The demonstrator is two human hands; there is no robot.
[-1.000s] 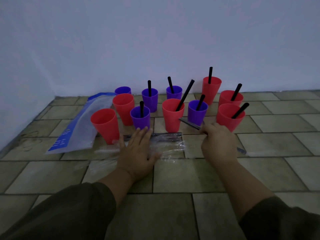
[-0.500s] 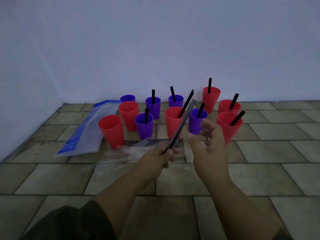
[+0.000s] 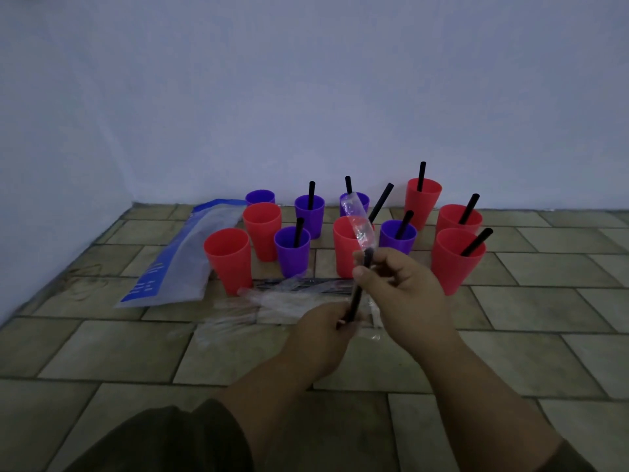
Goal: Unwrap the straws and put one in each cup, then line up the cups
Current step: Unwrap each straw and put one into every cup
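Several red and purple cups stand on the tiled floor near the wall. Most hold a black straw. The front-left red cup, the red cup behind it and the far-left purple cup show no straw. My left hand pinches the lower end of a black straw held upright in front of the cups. My right hand grips the straw higher up, where its clear wrapper sticks out above my fingers, half slid off.
Wrapped straws and loose clear wrappers lie on the floor just before the cups. A blue and clear plastic bag lies at the left. The wall stands close behind the cups and along the left side.
My hands rose from the floor with one wrapped straw. My left hand took its lower end, my right hand moved onto it, and the wrapper has slid up off the upper part.
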